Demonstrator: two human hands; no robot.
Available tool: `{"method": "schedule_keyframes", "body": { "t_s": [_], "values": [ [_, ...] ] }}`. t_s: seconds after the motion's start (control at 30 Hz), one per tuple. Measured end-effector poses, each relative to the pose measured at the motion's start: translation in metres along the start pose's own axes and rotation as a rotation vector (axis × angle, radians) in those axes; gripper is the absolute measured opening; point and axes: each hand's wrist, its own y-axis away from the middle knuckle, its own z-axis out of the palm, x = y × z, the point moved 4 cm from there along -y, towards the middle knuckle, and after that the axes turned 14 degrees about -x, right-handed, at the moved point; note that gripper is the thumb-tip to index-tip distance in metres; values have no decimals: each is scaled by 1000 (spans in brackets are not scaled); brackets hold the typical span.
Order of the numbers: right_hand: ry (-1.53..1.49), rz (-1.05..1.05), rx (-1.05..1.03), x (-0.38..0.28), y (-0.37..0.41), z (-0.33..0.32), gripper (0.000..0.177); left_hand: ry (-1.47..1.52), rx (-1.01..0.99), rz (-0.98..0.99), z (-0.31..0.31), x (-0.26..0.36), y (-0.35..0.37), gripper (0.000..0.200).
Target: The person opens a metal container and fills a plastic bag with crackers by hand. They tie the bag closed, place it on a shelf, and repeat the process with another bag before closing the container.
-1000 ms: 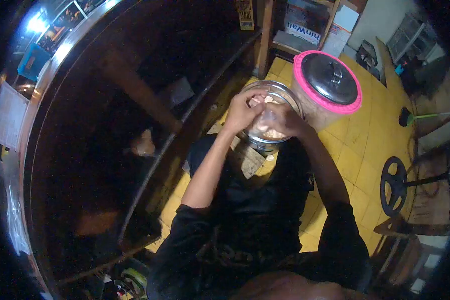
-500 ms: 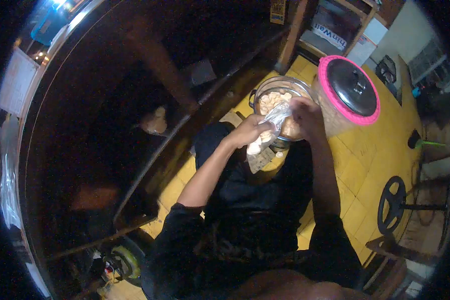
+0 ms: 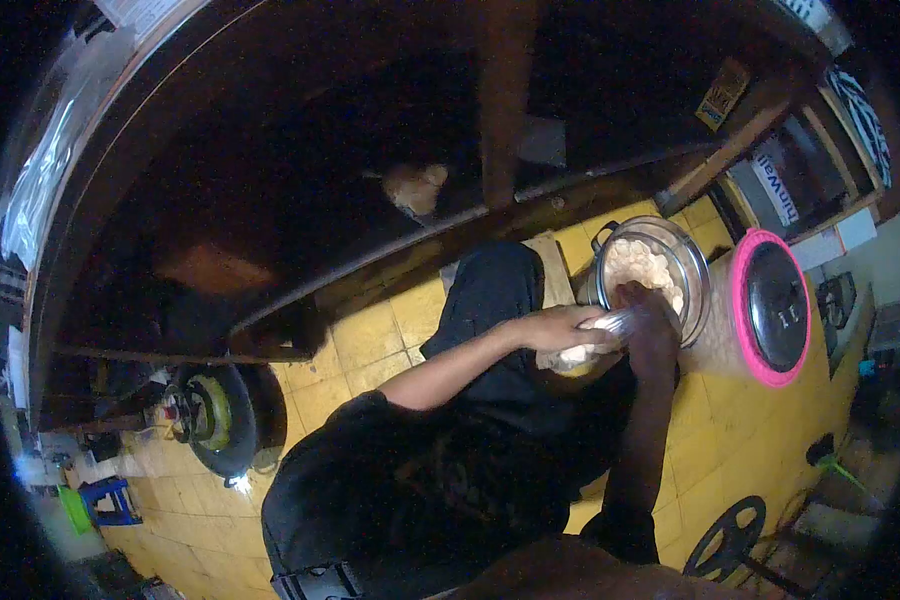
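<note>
My left hand is closed around a clear plastic bag partly filled with pale, chip-like pieces. The bag's upper end points at a round metal pot on the floor. Similar pale pieces are heaped inside that pot. My right hand reaches over the pot's near rim, its fingers down at the pieces beside the bag's mouth. Those fingers are dark and partly hidden, so their grip does not show.
Right of the pot stands a large tub with a pink rim and a dark lid. A dark wooden bench runs along the far side. On the yellow tiled floor a black wok-like pan sits at left.
The view has swung, so pot and tub appear farther right and lower. My right hand has gone from the bag's mouth down into the pot; my left hand still holds the bag.
</note>
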Motion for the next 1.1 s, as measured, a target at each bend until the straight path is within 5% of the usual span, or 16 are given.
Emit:
{"method": "schedule_keyframes", "body": {
  "t_s": [0.03,0.1,0.17,0.23,0.3,0.37,0.43,0.5,0.57,0.63,0.77,0.83,0.93,0.97,1.03,1.1],
  "values": [
    [1,3,-9,-9,1,6,32,1,10,-1,6,-10,3,45],
    [649,-6,-58,-33,7,25,30,-513,310,-126,3,-22,14,57],
    [700,-73,-100,-21,14,43,30,-115,37,-363,5,-4,22,58],
    [754,-131,-123,-13,21,56,30,1498,-433,-92,37,15,25,52],
    [1518,-659,-322,-18,35,82,22,1557,-238,-197,47,20,27,38],
    [1545,-558,-285,-9,46,85,17,2175,-418,306,53,-7,18,22],
    [1561,-460,-250,5,55,78,15,1675,-19,219,39,6,15,11],
    [1143,-367,78,16,55,49,18,1381,391,-38,41,-3,11,13],
    [1319,-529,110,14,60,45,24,1466,211,-8,42,-19,14,14],
    [1009,-6,18,61,54,12,10,1532,32,25,39,-22,19,15],
    [1308,-348,193,53,61,26,14,1605,-80,67,30,-11,22,17],
    [349,-206,155,73,56,17,17,1536,39,70,25,-1,25,15],
    [327,46,108,61,54,12,14,1413,188,21,20,16,34,16],
    [328,47,105,62,52,7,14,1414,190,22,20,8,34,16],
    [1389,-405,51,40,43,28,9,1044,59,64,11,-2,38,19],
    [1424,-619,-69,14,38,64,7,921,78,-87,-2,-16,47,23]
  ]
}}
